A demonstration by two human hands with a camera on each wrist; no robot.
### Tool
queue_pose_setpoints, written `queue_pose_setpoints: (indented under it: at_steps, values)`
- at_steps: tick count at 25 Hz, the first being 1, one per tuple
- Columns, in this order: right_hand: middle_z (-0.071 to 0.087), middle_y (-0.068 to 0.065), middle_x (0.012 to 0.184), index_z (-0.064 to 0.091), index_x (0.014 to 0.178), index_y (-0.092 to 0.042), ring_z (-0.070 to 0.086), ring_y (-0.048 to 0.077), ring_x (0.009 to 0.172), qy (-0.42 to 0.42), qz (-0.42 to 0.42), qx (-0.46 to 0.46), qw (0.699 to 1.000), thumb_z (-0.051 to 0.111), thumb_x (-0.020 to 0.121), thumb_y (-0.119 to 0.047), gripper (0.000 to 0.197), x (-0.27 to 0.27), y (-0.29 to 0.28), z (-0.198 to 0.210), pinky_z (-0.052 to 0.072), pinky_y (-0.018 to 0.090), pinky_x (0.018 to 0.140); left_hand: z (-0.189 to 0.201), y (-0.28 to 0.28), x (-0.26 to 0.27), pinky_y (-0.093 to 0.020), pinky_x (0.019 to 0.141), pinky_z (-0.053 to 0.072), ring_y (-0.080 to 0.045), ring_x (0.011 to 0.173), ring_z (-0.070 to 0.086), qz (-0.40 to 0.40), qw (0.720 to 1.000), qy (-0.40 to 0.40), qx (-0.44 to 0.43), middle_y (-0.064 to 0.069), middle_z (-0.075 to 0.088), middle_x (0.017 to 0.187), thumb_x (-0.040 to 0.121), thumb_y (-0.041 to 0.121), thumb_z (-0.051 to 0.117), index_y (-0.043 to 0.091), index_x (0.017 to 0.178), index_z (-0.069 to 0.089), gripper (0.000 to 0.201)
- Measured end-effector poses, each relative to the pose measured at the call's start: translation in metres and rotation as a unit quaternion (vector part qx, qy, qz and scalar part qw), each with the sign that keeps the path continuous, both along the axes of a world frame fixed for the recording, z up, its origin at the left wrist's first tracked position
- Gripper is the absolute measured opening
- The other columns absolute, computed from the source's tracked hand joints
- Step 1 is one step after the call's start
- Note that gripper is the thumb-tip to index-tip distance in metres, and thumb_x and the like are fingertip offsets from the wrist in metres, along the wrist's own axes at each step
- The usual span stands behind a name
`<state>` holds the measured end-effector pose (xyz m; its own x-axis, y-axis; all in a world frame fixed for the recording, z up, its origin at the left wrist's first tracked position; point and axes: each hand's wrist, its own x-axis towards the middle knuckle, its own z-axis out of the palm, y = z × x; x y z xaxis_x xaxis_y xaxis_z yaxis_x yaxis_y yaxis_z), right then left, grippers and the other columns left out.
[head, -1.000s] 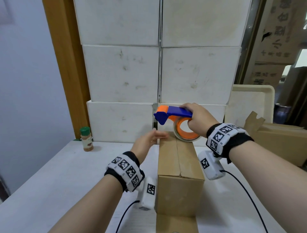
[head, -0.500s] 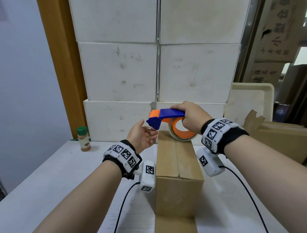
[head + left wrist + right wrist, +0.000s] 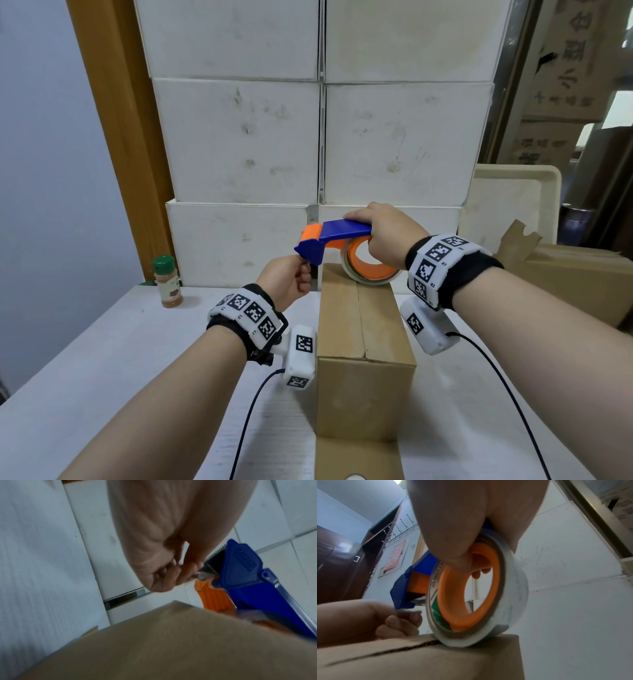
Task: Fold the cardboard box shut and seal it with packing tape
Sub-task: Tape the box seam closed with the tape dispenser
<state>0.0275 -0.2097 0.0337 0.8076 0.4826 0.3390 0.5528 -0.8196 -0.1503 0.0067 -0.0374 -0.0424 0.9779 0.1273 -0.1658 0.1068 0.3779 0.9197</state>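
A narrow brown cardboard box (image 3: 363, 329) stands on the white table, its top flaps folded down with a seam along the middle. My right hand (image 3: 383, 236) grips the blue and orange tape dispenser (image 3: 329, 240), and its clear tape roll (image 3: 371, 267) rests on the box's far top edge (image 3: 471, 642). My left hand (image 3: 291, 279) is just left of the box's far end. Its thumb and fingers (image 3: 187, 572) pinch the clear tape end under the dispenser's toothed blade (image 3: 216, 551).
Stacked white boxes (image 3: 318, 144) form a wall right behind the box. A spice bottle with a green cap (image 3: 166, 282) stands at the back left of the table (image 3: 102, 359). Another open cardboard box (image 3: 575, 274) and a cream tray (image 3: 513, 202) are at the right. Cables trail from both wrists.
My left hand left the box's far top corner, rose to the dispenser's nose and closed its fingers on the tape end. The dispenser shifted slightly left and lower onto the box.
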Motion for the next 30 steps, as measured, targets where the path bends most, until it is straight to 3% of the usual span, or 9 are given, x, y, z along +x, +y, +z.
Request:
queue_pose_setpoints:
  at_steps: [4, 18, 23, 30]
  values:
    - [0.052, 0.005, 0.121, 0.043, 0.139, -0.028, 0.047, 0.023, 0.112, -0.007, 0.012, -0.040, 0.999, 0.041, 0.086, 0.007, 0.065, -0.002, 0.003, 0.000, 0.037, 0.031, 0.093, 0.005, 0.015, 0.002, -0.014, 0.035, 0.025, -0.005, 0.032, 0.029, 0.021, 0.998, -0.035, 0.049, 0.003, 0.034, 0.046, 0.092, -0.004, 0.027, 0.012, 0.064, 0.038, 0.035]
    - [0.053, 0.008, 0.114, 0.050, 0.132, -0.025, 0.051, 0.025, 0.103, -0.005, 0.022, -0.037, 0.999, 0.039, 0.082, 0.011, 0.063, -0.006, 0.002, 0.001, 0.041, 0.032, 0.088, 0.006, 0.041, 0.013, -0.012, 0.033, 0.025, -0.003, 0.029, 0.028, 0.029, 0.999, -0.027, 0.029, 0.008, 0.033, 0.038, 0.100, 0.010, 0.035, 0.012, 0.069, 0.042, 0.032]
    - [0.056, 0.007, 0.114, 0.050, 0.134, -0.028, 0.054, 0.025, 0.104, 0.010, 0.018, -0.056, 0.998, 0.041, 0.084, 0.007, 0.062, -0.002, 0.001, 0.009, 0.044, 0.033, 0.089, -0.001, 0.032, 0.008, -0.015, 0.048, 0.025, -0.004, 0.033, 0.029, 0.021, 0.999, 0.003, 0.033, 0.008, 0.032, 0.038, 0.100, 0.011, 0.035, 0.013, 0.069, 0.043, 0.032]
    - [0.059, 0.004, 0.117, 0.051, 0.134, -0.027, 0.054, 0.023, 0.107, 0.005, -0.011, -0.052, 0.999, 0.043, 0.085, 0.005, 0.059, -0.005, -0.012, 0.013, 0.041, 0.032, 0.089, -0.016, 0.007, 0.010, -0.017, 0.054, 0.028, -0.007, 0.047, 0.030, -0.029, 0.998, 0.034, 0.053, 0.009, 0.037, 0.040, 0.101, 0.019, 0.037, 0.013, 0.073, 0.049, 0.030]
